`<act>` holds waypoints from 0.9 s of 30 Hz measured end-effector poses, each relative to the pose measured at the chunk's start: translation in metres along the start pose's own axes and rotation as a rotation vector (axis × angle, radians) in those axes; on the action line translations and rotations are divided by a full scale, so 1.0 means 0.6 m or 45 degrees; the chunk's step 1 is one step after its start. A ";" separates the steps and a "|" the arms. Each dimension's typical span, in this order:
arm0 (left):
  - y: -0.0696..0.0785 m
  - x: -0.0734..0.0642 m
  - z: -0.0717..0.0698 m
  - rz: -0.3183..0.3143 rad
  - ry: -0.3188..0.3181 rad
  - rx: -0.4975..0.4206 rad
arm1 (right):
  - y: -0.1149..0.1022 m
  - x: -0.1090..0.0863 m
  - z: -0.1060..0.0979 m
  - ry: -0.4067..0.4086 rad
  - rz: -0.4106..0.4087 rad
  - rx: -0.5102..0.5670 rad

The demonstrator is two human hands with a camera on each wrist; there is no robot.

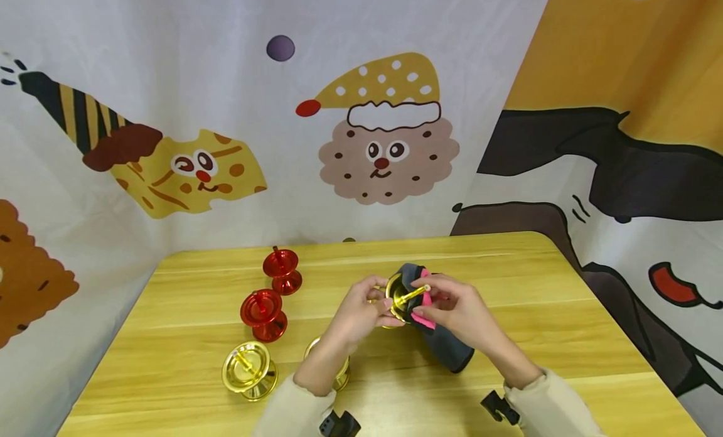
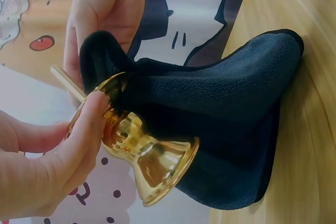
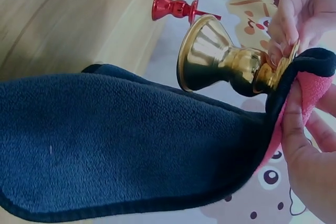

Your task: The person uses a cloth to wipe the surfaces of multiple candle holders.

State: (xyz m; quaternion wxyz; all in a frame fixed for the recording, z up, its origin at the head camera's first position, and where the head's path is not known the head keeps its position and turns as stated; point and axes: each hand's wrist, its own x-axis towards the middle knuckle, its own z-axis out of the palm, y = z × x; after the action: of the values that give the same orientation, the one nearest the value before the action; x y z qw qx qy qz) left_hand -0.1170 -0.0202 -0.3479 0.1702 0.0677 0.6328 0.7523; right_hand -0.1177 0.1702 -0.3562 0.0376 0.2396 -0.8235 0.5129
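At the left of the table (image 1: 565,336) we locate a standing gold holder (image 1: 246,366) and, behind it, two red holders (image 1: 262,308). Next, the left hand (image 1: 361,308): thumb and fingers pinch the dish rim of the raised gold holder (image 2: 128,135), positioned immediately right of that grip, between both hands. Its long axis is tilted, the spike (image 1: 413,296) slanting up toward the right hand (image 1: 460,311). We judge the left hand nearer, in direct contact; the right pinches the pink face of the cloth (image 1: 449,349), which lies against the dish's right side. We judge this cloth-to-dish contact to be the governing relation.

Hidden, in the head view: the left forearm (image 1: 323,368) partly covers another gold holder (image 1: 341,379); the raised holder's base is mostly obscured. We cannot tell how far the right fingertips reach inside the fold.
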 end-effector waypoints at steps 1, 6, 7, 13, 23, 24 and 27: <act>0.000 0.000 0.001 0.000 0.002 0.000 | 0.000 0.000 0.001 0.003 0.001 -0.004; -0.004 0.000 0.003 -0.021 0.007 -0.003 | 0.001 -0.001 0.009 0.023 -0.007 -0.019; -0.005 0.000 0.002 -0.023 0.006 -0.004 | 0.002 -0.001 0.010 0.029 -0.011 -0.018; -0.001 0.000 0.000 -0.040 -0.015 -0.008 | 0.007 -0.004 0.009 0.011 -0.027 0.108; -0.001 -0.001 -0.001 -0.049 -0.019 -0.014 | 0.000 -0.006 0.010 0.023 0.028 0.227; -0.002 -0.001 -0.001 -0.054 -0.014 -0.012 | 0.000 -0.007 0.011 0.039 0.038 0.223; -0.003 -0.001 -0.001 -0.071 0.001 -0.008 | -0.001 -0.007 0.015 0.086 0.067 0.197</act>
State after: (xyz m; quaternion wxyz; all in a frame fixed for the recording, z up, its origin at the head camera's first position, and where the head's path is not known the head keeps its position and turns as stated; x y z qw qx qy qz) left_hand -0.1160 -0.0206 -0.3495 0.1910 0.0492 0.6320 0.7494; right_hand -0.1119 0.1639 -0.3612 0.0332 0.2027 -0.7856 0.5836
